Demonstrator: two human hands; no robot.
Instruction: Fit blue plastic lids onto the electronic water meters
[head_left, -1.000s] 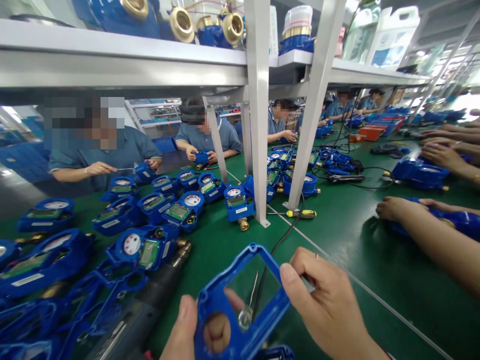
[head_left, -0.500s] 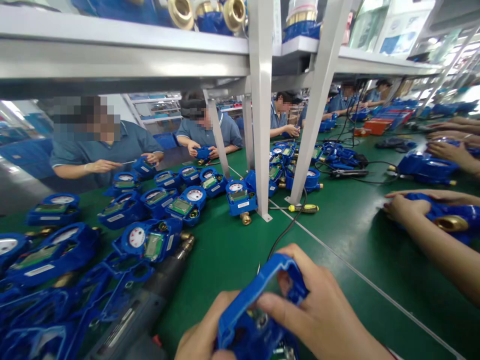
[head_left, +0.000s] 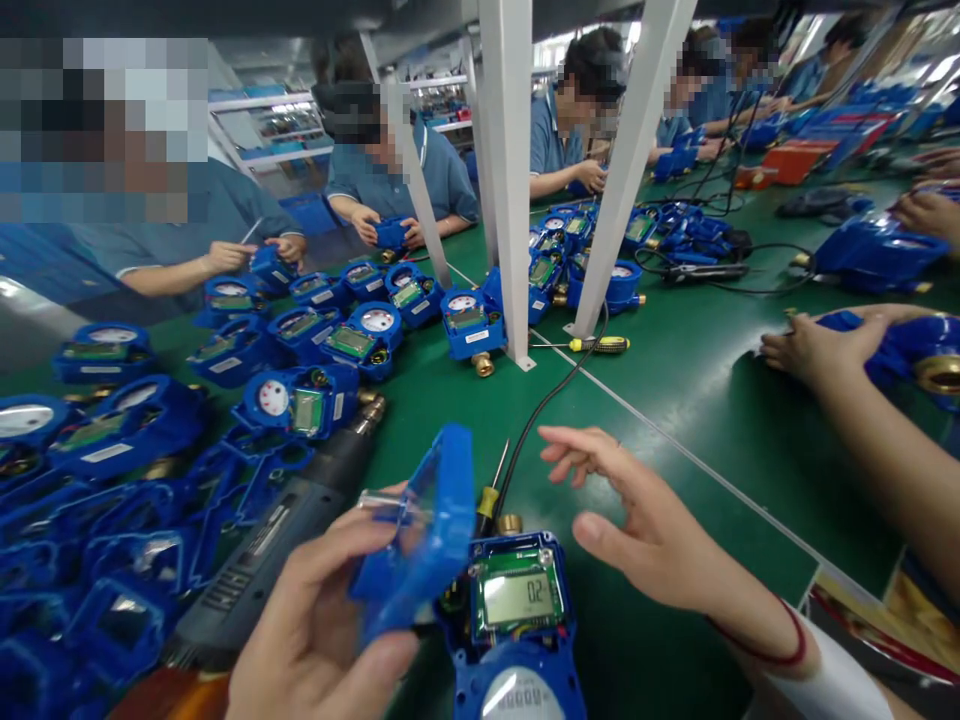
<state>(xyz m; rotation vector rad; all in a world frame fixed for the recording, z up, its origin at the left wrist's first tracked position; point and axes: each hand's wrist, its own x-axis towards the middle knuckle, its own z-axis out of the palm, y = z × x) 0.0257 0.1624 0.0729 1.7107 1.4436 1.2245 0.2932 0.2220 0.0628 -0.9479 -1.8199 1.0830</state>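
My left hand (head_left: 322, 590) grips a blue plastic cover frame (head_left: 442, 520), tilted up on its side at the lower middle. Just right of it on the green bench lies a blue water meter (head_left: 465, 655), its circuit board and lit display (head_left: 521, 597) exposed and its white dial partly cut off by the bottom edge. My right hand (head_left: 637, 510) hovers right of the meter, fingers apart, with nothing in it. Behind the meter's brass fitting (head_left: 509, 524) rests a yellow-handled screwdriver (head_left: 489, 495), alongside a black cable (head_left: 536, 415).
Several loose blue frames (head_left: 127, 590) pile up at the left beside a heat gun (head_left: 277, 540). Further back stand several open meters (head_left: 300, 400). White posts (head_left: 510, 180) rise mid-bench near another screwdriver (head_left: 600, 345). At the right, a co-worker's hands (head_left: 825, 345) hold a meter.
My right hand has let go of the blue frame and moved right, opening. The left hand has shifted left with the frame, uncovering the meter. My view has tilted down.
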